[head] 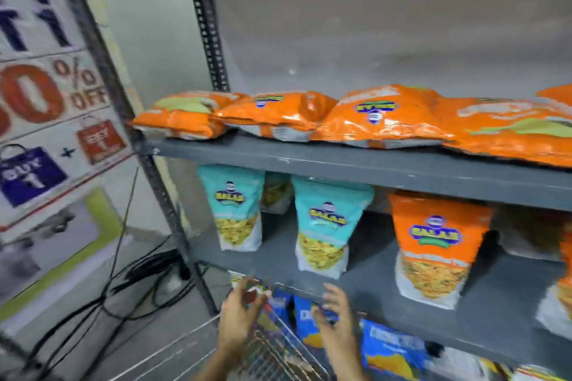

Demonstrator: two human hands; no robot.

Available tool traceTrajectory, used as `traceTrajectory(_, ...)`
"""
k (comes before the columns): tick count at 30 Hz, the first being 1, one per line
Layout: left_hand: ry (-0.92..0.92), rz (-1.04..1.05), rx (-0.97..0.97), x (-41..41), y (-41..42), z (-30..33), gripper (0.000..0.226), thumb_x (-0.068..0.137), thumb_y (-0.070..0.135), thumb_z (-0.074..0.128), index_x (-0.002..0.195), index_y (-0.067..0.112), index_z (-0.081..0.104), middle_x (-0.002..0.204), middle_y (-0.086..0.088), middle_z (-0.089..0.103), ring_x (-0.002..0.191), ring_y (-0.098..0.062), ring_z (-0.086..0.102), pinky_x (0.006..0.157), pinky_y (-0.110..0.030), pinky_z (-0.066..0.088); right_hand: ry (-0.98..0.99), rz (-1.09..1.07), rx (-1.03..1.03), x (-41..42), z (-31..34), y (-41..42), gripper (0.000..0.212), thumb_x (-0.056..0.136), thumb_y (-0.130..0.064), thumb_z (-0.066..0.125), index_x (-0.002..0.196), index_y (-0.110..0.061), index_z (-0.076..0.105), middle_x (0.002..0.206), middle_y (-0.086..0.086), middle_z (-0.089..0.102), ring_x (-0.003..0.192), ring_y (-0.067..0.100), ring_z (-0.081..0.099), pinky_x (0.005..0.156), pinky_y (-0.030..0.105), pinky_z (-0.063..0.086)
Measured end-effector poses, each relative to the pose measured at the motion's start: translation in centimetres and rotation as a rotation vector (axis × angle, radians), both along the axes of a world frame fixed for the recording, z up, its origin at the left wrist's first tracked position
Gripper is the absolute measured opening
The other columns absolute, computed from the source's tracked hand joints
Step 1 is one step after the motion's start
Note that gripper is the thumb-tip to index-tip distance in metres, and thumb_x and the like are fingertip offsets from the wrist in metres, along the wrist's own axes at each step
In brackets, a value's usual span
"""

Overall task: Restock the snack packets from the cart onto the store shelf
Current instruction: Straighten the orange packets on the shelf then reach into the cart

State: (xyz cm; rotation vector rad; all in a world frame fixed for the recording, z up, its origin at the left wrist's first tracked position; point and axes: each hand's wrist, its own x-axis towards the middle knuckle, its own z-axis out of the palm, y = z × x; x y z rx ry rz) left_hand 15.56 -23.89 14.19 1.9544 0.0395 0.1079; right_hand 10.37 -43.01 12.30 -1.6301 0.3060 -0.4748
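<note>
Neither hand is closed on anything that can be made out: the left hand [240, 312] hangs over the near corner of the wire cart [272, 353] with fingers curled loosely and thumb apart, and the right hand [335, 315] is spread, fingers fanned, just beside it. Something small and reddish blurs against the left fingertips, but whether it is held or merely behind them cannot be told. Directly below and between the hands lies the cart basket, its contents too smeared to name; just beyond the right fingers stand blue snack packets [390, 349] on the lowest shelf. Above the hands, the middle shelf [356, 284] carries upright teal packets [325, 223] and an orange packet [436, 244], with open gaps between them; higher up, well out of the present reach, orange packets lie flat on the top shelf [340, 161]. Judging by their look, these are glossy, air-puffed pouches: light for their bulk, soft-walled, likely slippery, with brittle contents that a hard squeeze would crush. A sensible hold would be across the flat faces near the upper seal, or one hand under the base gusset and the other steadying the top, since the sealed edges are stiffer than the pillowed middle. Stood upright, such a pouch may tip forward unless its base is seated squarely.
</note>
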Motion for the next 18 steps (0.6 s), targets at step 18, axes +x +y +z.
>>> traceTrajectory(18,0.187,0.026,-0.234,20.8,9.2,-4.0,0.058,0.076,0.007,0.076,0.123,0.027,0.049,0.117,0.012,0.064,0.106,0.0,0.063,0.083,-0.021,0.056,0.288,0.581,-0.086,27.0,-5.1,8.3,0.062,0.055,-0.033,0.082,0.104,-0.049,0.048,0.116,-0.014,0.063,0.104,0.0,0.062,0.085,0.024,0.049)
